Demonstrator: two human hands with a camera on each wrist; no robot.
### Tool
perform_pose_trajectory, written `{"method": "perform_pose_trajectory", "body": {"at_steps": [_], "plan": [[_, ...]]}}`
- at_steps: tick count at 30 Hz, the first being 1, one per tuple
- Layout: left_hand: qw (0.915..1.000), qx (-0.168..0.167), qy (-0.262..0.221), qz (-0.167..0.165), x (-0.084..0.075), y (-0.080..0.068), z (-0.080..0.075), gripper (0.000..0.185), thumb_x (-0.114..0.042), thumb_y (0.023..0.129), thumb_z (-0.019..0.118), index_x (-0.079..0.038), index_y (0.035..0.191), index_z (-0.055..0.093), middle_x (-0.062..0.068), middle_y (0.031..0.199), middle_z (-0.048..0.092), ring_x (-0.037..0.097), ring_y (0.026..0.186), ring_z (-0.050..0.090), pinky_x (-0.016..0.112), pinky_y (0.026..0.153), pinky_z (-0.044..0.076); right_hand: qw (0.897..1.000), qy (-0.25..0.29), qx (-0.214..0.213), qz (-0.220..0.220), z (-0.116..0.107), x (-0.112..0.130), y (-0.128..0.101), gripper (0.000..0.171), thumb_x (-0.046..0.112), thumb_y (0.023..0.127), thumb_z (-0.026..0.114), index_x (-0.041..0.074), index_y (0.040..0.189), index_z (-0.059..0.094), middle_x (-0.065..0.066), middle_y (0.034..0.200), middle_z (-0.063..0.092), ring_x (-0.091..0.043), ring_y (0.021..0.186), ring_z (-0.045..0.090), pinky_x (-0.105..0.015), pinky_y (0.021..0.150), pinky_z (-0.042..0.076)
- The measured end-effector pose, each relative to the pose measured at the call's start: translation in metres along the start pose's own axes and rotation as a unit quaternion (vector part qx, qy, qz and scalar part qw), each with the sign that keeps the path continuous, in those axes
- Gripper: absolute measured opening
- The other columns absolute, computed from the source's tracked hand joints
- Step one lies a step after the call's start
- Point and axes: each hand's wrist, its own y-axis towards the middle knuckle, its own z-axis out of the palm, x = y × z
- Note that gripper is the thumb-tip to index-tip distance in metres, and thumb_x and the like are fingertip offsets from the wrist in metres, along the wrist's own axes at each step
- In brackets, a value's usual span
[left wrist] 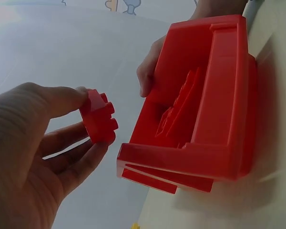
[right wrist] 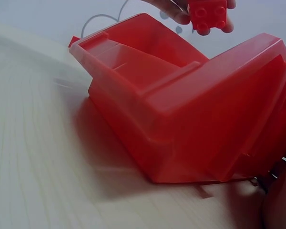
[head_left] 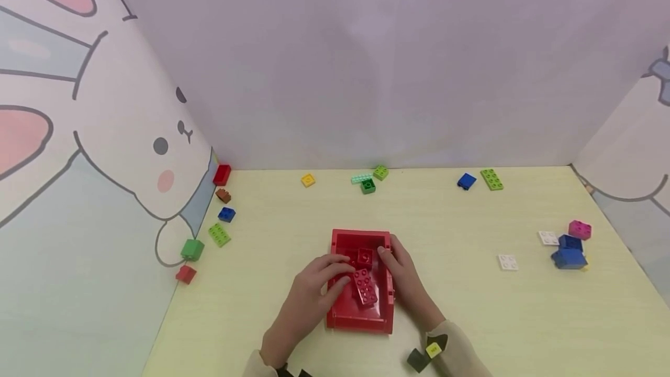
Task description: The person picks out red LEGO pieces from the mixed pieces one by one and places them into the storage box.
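Note:
A red plastic bin (head_left: pixel 361 323) stands in front of me, its inside facing up. My right hand (head_left: pixel 407 277) grips the bin's right side wall, with the thumb over the rim. Over the bin's left edge, my left hand (head_left: pixel 314 290) pinches a red toy building brick (left wrist: pixel 96 117) between thumb and fingertips. Studs of that held brick face the bin in the left wrist view, and the right wrist view shows it above the rim. Inside the bin lies a longer red brick (left wrist: pixel 178 105), its studs along one side.
Loose bricks line the table's edges: a green one (head_left: pixel 192 249) and a red one (head_left: pixel 185 274) at left, a yellow one (head_left: pixel 307 180) at the back. Blue bricks (head_left: pixel 569 259) and a pink brick (head_left: pixel 580 229) cluster at right, near a white plate brick (head_left: pixel 508 262).

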Motion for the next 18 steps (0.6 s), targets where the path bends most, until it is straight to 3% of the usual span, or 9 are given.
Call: {"method": "perform_pose_trajectory", "body": {"at_steps": [6,18], "plan": [[0.9991,0.011,0.032,0.025,-0.0060,0.0002,0.0041,0.034,-0.018,0.089,0.084,-0.020,0.122,0.076,0.001,0.129,0.071,0.011,0.121,0.066,0.032,0.100,0.060,1.000,0.001,0.004,-0.003,-0.0012,-0.0009,0.0007,0.043,0.040,0.106,0.055,0.024,0.145,0.047,-0.001,0.140,0.062,-0.024,0.131,0.059,-0.035,0.108,0.055],[0.9949,0.028,0.081,0.054,-0.0075,0.0007,0.0094,0.038,-0.019,0.087,0.086,-0.018,0.123,0.076,0.001,0.128,0.071,0.013,0.120,0.066,0.033,0.100,0.060,1.000,0.005,0.007,-0.011,-0.0017,-0.0020,0.0010,0.043,0.039,0.106,0.054,0.022,0.145,0.047,-0.002,0.140,0.062,-0.024,0.130,0.059,-0.028,0.106,0.055]]}}
